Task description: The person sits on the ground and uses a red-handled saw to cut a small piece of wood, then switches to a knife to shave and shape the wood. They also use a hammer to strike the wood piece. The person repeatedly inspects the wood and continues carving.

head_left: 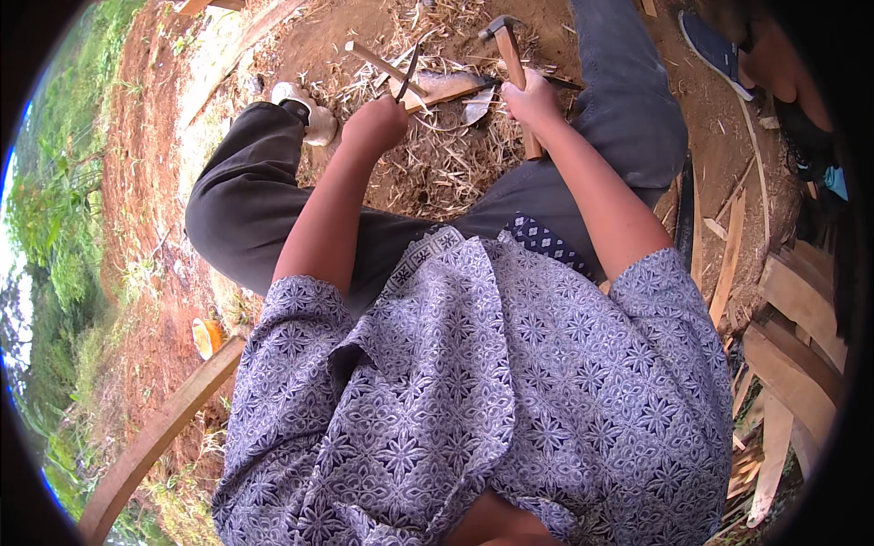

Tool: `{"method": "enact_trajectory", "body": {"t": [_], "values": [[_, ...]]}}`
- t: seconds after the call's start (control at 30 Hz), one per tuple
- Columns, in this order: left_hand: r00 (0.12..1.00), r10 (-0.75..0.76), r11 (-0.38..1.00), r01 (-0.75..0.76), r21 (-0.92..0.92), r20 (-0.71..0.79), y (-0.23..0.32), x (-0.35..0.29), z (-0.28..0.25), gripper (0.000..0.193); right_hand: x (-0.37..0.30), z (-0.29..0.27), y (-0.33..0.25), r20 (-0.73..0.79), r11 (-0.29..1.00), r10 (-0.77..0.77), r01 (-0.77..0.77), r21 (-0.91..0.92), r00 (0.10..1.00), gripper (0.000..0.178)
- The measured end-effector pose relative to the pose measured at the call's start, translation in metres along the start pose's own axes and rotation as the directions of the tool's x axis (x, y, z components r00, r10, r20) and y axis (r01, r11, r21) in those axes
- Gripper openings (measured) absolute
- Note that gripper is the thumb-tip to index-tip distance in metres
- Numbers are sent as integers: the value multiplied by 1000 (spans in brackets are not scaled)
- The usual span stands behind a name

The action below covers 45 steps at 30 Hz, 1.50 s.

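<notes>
My left hand point(378, 126) is closed round a slim dark metal tool point(411, 73) with a thin upper end, its exact kind unclear. Against it, a narrow wooden stick point(371, 60) slants down toward a pale wood block point(446, 88) on the ground. To the right, my right hand point(535, 98) grips a claw hammer point(512, 56) by its wooden handle, head pointing away from me. A dark blade-like piece point(472, 92) lies along the block's right end, partly hidden. Near it is a flat greyish scrap point(478, 107).
Wood shavings point(446, 173) cover the soil between my legs. Another person's dark shoe point(710, 47) is at the upper right. Cut planks point(792, 364) pile up at the right. A long curved board point(168, 428) and an orange container point(208, 337) lie at the left.
</notes>
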State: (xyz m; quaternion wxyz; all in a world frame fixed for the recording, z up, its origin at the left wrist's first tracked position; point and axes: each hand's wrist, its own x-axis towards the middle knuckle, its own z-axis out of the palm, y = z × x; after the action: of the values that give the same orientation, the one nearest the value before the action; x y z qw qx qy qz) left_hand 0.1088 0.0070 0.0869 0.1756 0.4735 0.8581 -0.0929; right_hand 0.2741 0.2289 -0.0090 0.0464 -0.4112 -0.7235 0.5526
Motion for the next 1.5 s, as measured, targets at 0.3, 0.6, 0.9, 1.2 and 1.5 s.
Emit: {"method": "enact_trajectory", "body": {"t": [0.3, 0.6, 0.9, 1.2, 1.5], "values": [[968, -230, 970, 236, -56, 96, -1, 5, -11, 35, -91, 2, -85, -5, 818, -576, 576, -6, 818, 41], [956, -277, 953, 286, -98, 99, -10, -6, -11, 41, -111, -1, -117, -38, 773, -622, 620, 133, 782, 47], [963, -258, 955, 266, -133, 75, -4, 4, 8, 38, -79, 16, -72, 185, 932, -356, 361, 4, 916, 48], [966, -208, 969, 226, -104, 154, -9, 12, 1, 35, -67, 29, -55, 242, 956, -261, 285, -70, 934, 53], [969, -220, 970, 229, -81, 109, -24, 19, 19, 28, -93, 18, -77, 88, 915, -402, 396, 78, 911, 54]]}}
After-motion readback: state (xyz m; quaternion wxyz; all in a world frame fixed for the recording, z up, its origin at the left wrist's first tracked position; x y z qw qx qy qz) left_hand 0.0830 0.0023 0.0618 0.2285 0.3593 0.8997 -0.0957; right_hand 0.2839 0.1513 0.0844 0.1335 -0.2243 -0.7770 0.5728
